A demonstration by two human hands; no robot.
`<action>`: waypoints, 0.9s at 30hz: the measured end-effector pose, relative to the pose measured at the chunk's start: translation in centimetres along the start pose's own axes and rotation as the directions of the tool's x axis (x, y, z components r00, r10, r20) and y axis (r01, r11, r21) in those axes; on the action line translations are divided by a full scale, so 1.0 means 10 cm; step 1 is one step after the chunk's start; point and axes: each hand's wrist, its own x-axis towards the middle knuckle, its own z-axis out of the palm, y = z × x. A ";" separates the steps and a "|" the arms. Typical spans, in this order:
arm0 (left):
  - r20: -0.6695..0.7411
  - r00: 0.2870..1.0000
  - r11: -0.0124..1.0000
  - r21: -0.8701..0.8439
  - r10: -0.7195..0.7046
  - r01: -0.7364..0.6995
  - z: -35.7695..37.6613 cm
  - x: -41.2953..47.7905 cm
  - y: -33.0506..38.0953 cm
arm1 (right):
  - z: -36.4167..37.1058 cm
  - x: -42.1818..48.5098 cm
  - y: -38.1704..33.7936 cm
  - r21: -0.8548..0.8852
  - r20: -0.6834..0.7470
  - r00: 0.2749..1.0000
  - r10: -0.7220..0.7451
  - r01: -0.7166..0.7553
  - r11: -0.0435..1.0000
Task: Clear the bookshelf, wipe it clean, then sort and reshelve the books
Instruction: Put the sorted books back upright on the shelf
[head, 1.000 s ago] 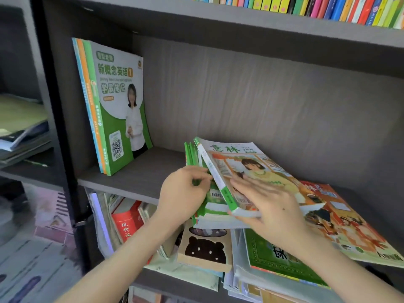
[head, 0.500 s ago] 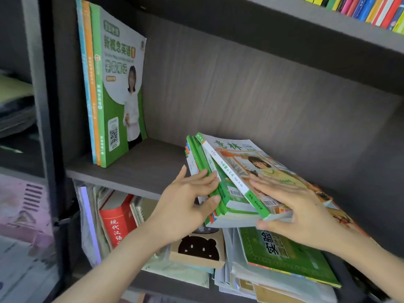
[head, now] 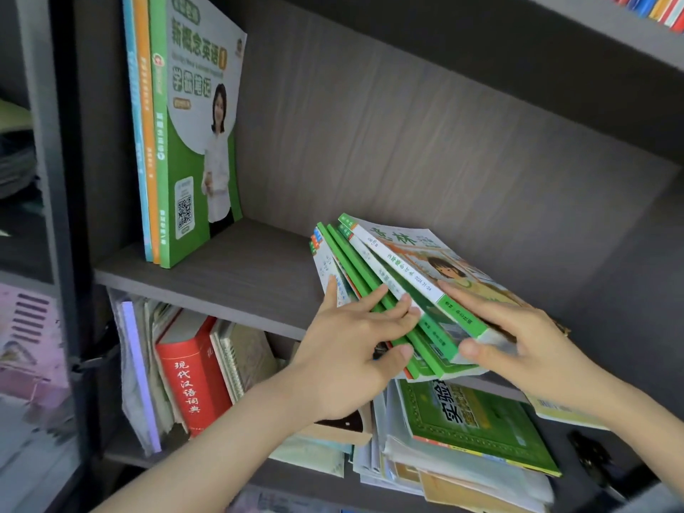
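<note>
A stack of several green-spined books (head: 399,275) lies tilted on the dark grey shelf board (head: 222,275), its near end raised off the board. My left hand (head: 351,357) presses its fingers flat against the spines, thumb under the stack's near edge. My right hand (head: 518,338) grips the near right corner, fingers on the top cover with a girl's picture, thumb below. Three tall books (head: 185,135), blue, orange and green, stand upright at the shelf's left end.
The shelf below holds a red dictionary (head: 192,379), a spiral notebook (head: 240,357), and a loose pile topped by a green book (head: 477,427). Colourful spines (head: 662,9) fill the shelf above. A dark upright post (head: 70,216) bounds the shelf on the left.
The stack has tipped up from lying flat, its spines now fanned and turned toward me. My left hand went from curled at the spines to fingers spread flat on them. The view moved closer.
</note>
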 end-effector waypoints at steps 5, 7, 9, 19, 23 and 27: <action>-0.055 0.997 0.999 -0.008 0.049 -0.050 0.08 0.02 0.02 | -0.07 0.01 0.02 0.100 0.011 0.997 0.070 -0.071 0.992; -0.058 0.997 0.999 -0.010 0.053 -0.054 0.08 0.02 0.00 | -0.07 0.01 0.03 0.098 0.015 0.997 0.074 -0.075 0.992; -0.058 0.997 0.999 -0.009 0.049 -0.050 0.08 0.02 0.00 | -0.07 0.01 0.04 0.098 0.014 0.997 0.081 -0.082 0.992; -0.012 1.000 0.998 -0.066 0.023 -0.024 0.02 0.04 -0.05 | -0.06 0.00 0.11 -0.023 0.047 0.999 0.024 -0.023 0.999; 0.012 1.000 0.997 -0.077 -0.006 0.007 -0.04 0.06 -0.04 | -0.04 -0.02 0.09 -0.024 0.021 0.999 0.026 -0.026 0.999; -0.011 1.000 0.996 -0.088 0.004 -0.004 -0.01 0.05 -0.03 | 0.02 -0.02 0.05 0.104 -0.166 0.979 0.116 -0.100 0.990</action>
